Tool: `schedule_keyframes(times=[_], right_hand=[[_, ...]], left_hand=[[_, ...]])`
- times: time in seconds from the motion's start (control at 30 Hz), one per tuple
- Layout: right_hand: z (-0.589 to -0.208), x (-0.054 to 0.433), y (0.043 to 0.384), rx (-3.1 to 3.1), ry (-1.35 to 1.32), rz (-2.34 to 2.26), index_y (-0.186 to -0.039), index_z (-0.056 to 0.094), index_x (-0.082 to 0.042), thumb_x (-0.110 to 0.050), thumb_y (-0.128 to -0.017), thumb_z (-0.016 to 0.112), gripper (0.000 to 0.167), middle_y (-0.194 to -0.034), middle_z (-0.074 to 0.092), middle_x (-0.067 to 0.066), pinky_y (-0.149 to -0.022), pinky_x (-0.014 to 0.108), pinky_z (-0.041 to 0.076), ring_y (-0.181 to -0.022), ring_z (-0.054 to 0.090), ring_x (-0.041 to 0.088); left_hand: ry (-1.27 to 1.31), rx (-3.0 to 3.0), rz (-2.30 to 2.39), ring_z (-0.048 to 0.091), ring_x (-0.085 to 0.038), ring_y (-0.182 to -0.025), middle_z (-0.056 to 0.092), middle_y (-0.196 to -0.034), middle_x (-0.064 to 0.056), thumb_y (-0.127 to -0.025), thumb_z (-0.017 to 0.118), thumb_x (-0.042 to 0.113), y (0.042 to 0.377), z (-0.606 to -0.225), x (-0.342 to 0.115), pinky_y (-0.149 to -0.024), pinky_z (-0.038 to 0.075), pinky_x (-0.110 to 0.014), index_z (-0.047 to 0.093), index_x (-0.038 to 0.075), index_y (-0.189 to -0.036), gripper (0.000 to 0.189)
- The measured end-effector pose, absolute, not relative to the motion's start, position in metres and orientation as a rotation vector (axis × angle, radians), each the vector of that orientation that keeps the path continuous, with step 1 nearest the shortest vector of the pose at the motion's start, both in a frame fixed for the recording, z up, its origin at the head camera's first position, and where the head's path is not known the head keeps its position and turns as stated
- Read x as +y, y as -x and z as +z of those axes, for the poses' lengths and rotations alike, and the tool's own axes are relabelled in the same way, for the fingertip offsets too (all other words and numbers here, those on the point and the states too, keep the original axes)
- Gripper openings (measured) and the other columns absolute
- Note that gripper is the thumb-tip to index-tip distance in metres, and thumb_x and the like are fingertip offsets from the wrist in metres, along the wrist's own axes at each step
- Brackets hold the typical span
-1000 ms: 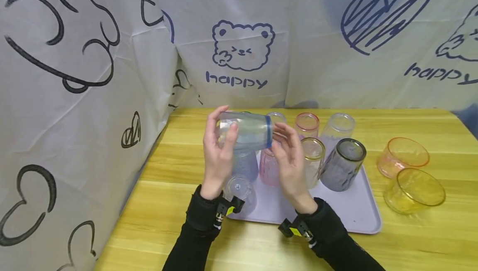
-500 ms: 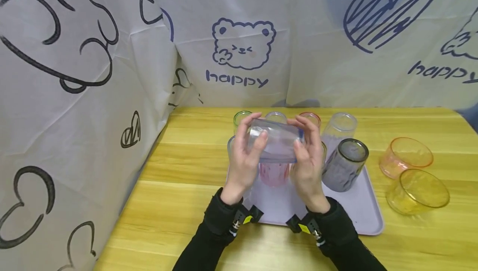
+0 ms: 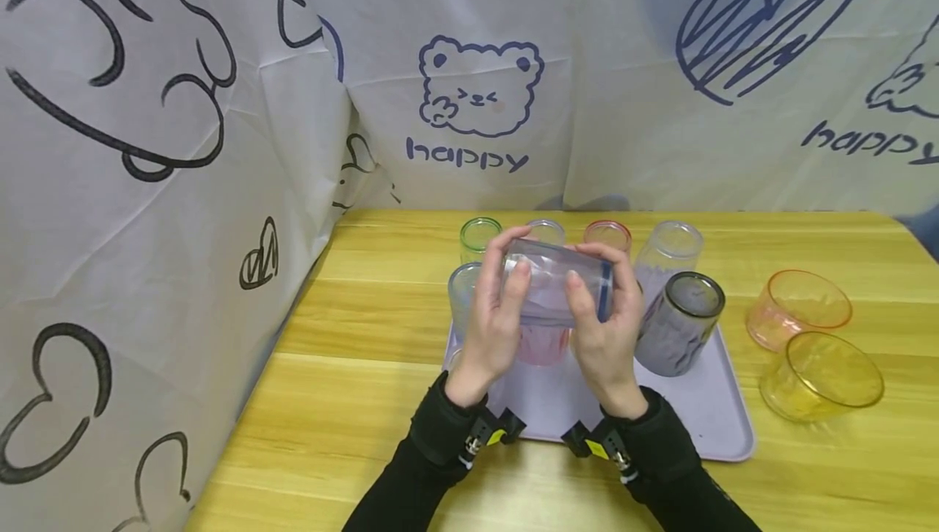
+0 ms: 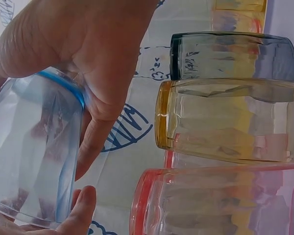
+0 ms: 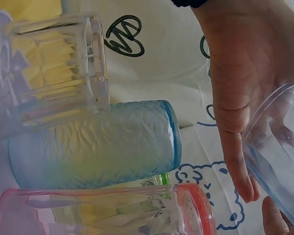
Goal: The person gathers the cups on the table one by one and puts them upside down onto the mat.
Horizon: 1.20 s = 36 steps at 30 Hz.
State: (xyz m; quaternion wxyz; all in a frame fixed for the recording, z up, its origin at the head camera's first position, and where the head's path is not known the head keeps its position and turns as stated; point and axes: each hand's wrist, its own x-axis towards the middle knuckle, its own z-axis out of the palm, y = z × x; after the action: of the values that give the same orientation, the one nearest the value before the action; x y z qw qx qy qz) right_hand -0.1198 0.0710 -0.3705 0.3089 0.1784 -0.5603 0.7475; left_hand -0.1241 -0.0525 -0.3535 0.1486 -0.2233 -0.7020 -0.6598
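A clear, blue-tinted drinking glass (image 3: 548,292) lies sideways in the air above the tray, its darker blue end to the right. My left hand (image 3: 490,332) grips the left end, thumb on the near side and fingers over the far side. The other end is held by my right hand (image 3: 610,340), its thumb pressed on the glass wall. In the left wrist view, faceted sides show on this glass (image 4: 34,152). Below and behind the hands stands a pink glass (image 3: 544,346), partly covered by the held one.
A lilac tray (image 3: 704,434) bears several glasses, among them a dark grey glass (image 3: 675,336), a blue glass (image 3: 462,296) and a textured clear glass (image 3: 663,251). Right of the tray, an orange glass (image 3: 795,312) and a yellow glass (image 3: 817,381) stand on the wooden table (image 3: 330,418).
Both hands have carried the glass rightward and slightly down. The right hand, first at the blue end with its fingertips, now wraps it further, thumb farther in along the side.
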Motion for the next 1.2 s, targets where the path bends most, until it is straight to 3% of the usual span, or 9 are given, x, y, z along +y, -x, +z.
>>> schedule_keyframes(times=[0.33,0.5,0.6,0.7,0.83,0.93,1.07,1.2], right_hand=[[-0.371,0.074,0.121,-1.479,-0.475,1.969,-0.117,0.062,-0.004,0.000,-0.088,0.056,0.030,-0.113,0.069,-0.002,-0.088,0.021,0.053,-0.105,0.063,0.013],[-0.372,0.078,0.121,-1.502,-0.500,1.928,-0.117,0.062,-0.003,-0.001,-0.086,0.058,0.031,-0.114,0.070,-0.001,-0.089,0.022,0.052,-0.107,0.063,0.014],[-0.373,0.081,0.121,-1.538,-0.516,1.892,-0.117,0.062,-0.003,-0.001,-0.084,0.058,0.033,-0.114,0.070,-0.002,-0.093,0.023,0.050,-0.109,0.062,0.016],[-0.375,0.085,0.120,-1.584,-0.531,1.846,-0.116,0.061,0.001,0.000,-0.083,0.059,0.034,-0.115,0.069,-0.004,-0.095,0.024,0.049,-0.111,0.062,0.016],[-0.378,0.091,0.116,-1.656,-0.567,1.754,-0.115,0.059,0.011,0.001,-0.079,0.063,0.038,-0.116,0.069,-0.004,-0.095,0.023,0.050,-0.110,0.063,0.014],[-0.379,0.096,0.114,-1.711,-0.619,1.642,-0.114,0.060,0.013,-0.001,-0.076,0.067,0.041,-0.111,0.071,0.008,-0.097,0.023,0.050,-0.110,0.064,0.011],[-0.380,0.103,0.111,-1.783,-0.702,1.500,-0.113,0.064,0.009,-0.005,-0.074,0.072,0.042,-0.108,0.069,0.023,-0.105,0.024,0.047,-0.113,0.064,0.010],[-0.380,0.110,0.106,-1.891,-0.774,1.382,-0.115,0.066,0.003,-0.013,-0.074,0.075,0.045,-0.109,0.070,0.018,-0.104,0.020,0.046,-0.110,0.063,0.013]], left_hand=[[0.664,-2.105,-1.875,0.050,-0.030,-0.133,0.052,-0.142,-0.018,-0.105,0.037,0.041,0.125,-0.352,-0.055,-0.113,0.040,-0.049,0.041,0.007,-0.146,0.053],[0.647,-2.204,-1.819,0.054,-0.029,-0.126,0.051,-0.145,-0.012,-0.104,0.038,0.053,0.121,-0.352,-0.063,-0.101,0.051,-0.047,0.041,0.014,-0.148,0.059],[0.643,-2.250,-1.749,0.056,-0.031,-0.125,0.050,-0.146,-0.013,-0.103,0.037,0.059,0.118,-0.355,-0.070,-0.099,0.053,-0.050,0.041,0.013,-0.148,0.065],[0.638,-2.291,-1.644,0.055,-0.030,-0.127,0.053,-0.143,-0.014,-0.103,0.036,0.061,0.116,-0.358,-0.080,-0.105,0.050,-0.049,0.044,0.010,-0.147,0.067],[0.615,-2.357,-1.455,0.057,-0.025,-0.119,0.060,-0.131,-0.010,-0.104,0.043,0.050,0.111,-0.363,-0.096,-0.103,0.050,-0.046,0.052,0.010,-0.141,0.055],[0.615,-2.432,-1.300,0.057,-0.025,-0.116,0.062,-0.128,-0.008,-0.102,0.053,0.035,0.106,-0.366,-0.108,-0.101,0.050,-0.045,0.057,0.010,-0.135,0.042],[0.670,-2.552,-1.098,0.058,-0.024,-0.119,0.063,-0.127,-0.005,-0.097,0.062,0.025,0.101,-0.370,-0.123,-0.103,0.050,-0.043,0.063,0.011,-0.129,0.034],[0.737,-2.640,-0.932,0.057,-0.022,-0.120,0.063,-0.126,-0.003,-0.095,0.066,0.026,0.095,-0.374,-0.135,-0.104,0.051,-0.043,0.065,0.012,-0.126,0.034]])
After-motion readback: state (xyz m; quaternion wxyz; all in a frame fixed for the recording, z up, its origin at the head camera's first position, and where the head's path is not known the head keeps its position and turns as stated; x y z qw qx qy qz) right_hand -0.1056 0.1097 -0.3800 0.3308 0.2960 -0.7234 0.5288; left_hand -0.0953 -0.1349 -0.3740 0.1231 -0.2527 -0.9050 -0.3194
